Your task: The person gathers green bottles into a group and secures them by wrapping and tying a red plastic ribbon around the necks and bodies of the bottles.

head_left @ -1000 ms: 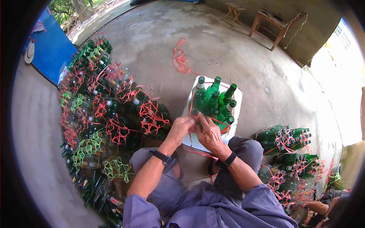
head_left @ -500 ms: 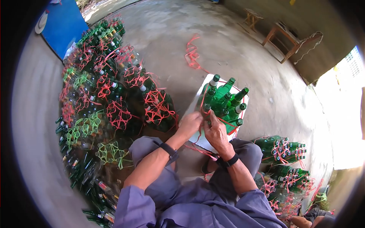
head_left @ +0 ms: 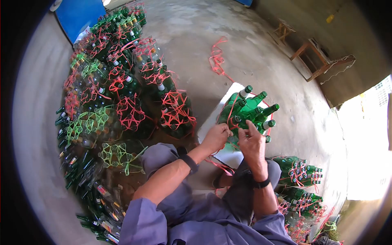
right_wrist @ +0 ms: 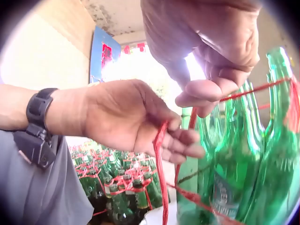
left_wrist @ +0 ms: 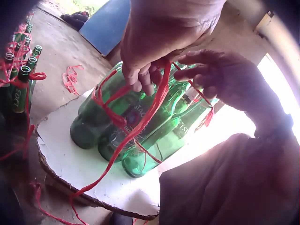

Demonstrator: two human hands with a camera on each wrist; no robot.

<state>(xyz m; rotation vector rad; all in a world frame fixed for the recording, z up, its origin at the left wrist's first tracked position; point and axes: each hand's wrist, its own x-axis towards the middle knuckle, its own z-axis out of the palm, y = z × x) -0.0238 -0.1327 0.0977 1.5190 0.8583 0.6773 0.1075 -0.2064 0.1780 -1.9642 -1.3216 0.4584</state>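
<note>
A cluster of green glass bottles [head_left: 249, 111] stands on a white board [head_left: 212, 122] on the concrete floor, with red string [left_wrist: 140, 126] wound round it. My left hand [head_left: 216, 136] grips the red string [right_wrist: 159, 140] at the near side of the cluster. My right hand [head_left: 252, 141] pinches another strand [right_wrist: 225, 98] just beside it, against the bottle necks [right_wrist: 276, 117]. In the left wrist view the string runs from my left fingers [left_wrist: 145, 82] down over the bottles [left_wrist: 136, 131] to the board [left_wrist: 70, 154].
Several tied bundles of green bottles [head_left: 122, 94] fill the floor to my left, more bundles [head_left: 302, 175] lie at the right. Loose red string [head_left: 218, 57] trails on the concrete beyond the board. A wooden bench [head_left: 312, 55] stands far off.
Both hands have shifted right along the cluster's near side, the right hand moving further right and apart from the left. The head view has swung left.
</note>
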